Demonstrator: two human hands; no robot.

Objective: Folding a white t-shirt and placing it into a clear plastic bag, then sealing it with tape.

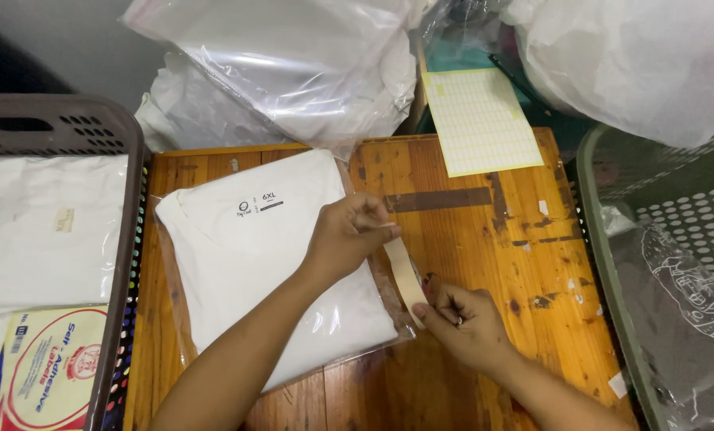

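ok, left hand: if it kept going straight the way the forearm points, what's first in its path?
The left hand points up and right across the wooden table. Past the strip it pinches, the first thing looks like the brown tape patch, then the yellow label sheet. Height above the table is unclear.

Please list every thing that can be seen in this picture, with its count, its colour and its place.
folded garment in clear bag: 1, white, on the table, left of centre
backing strip: 1, cream, held between both hands at the bag's right edge
table: 1, orange-brown wood, centre
label sheet: 1, pale yellow, at the table's far edge
plastic bags: several, clear and white, heaped behind the table
brown basket: 1, left, holding bagged white garments
label packet: 1, yellow and red, bottom left, in the brown basket
green basket: 1, right, holding a bagged garment
left hand: 1, pinching the strip's upper end
right hand: 1, pinching the strip's lower end
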